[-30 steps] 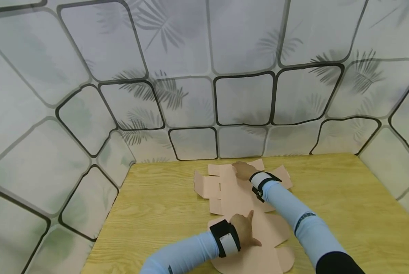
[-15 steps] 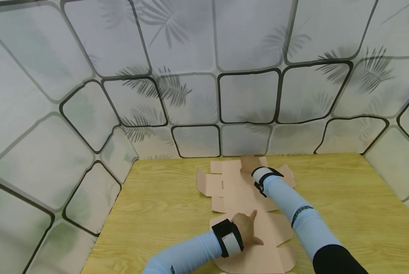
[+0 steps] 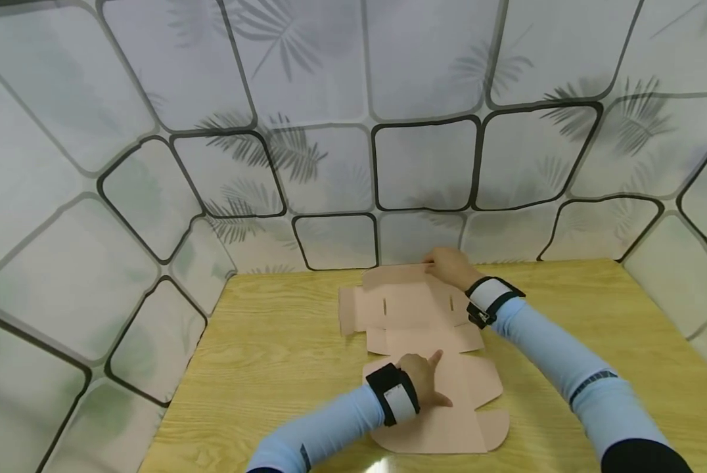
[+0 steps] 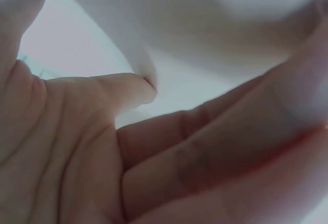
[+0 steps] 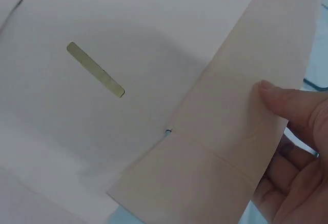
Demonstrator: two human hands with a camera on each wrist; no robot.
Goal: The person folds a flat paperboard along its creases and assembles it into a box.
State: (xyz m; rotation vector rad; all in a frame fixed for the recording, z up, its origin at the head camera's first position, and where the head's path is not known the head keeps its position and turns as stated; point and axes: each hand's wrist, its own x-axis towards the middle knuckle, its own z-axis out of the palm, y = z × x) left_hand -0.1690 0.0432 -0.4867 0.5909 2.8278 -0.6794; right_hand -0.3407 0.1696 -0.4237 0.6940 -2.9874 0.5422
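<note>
A flat, unfolded cardboard box (image 3: 412,309) with slots and side flaps lies lengthwise on the table. My right hand (image 3: 450,267) is at its far end and pinches the far flap (image 5: 220,126), which is tilted up. In the right wrist view, the thumb is on the flap's near face and the curled fingers are behind it. My left hand (image 3: 420,380) rests on the near part of the cardboard, thumb and a finger spread apart. The left wrist view shows its long fingers (image 4: 205,147) stretched out under a blurred pale surface.
The wooden table (image 3: 282,341) extends to both sides of the cardboard. Behind it and to the sides hangs a pale patterned curtain (image 3: 330,171), close to the table's far edge. A bright reflection lies at the front edge.
My right hand has moved from the top of the far panel to its outer right edge and has raised the far flap. The left hand stays in place on the cardboard.
</note>
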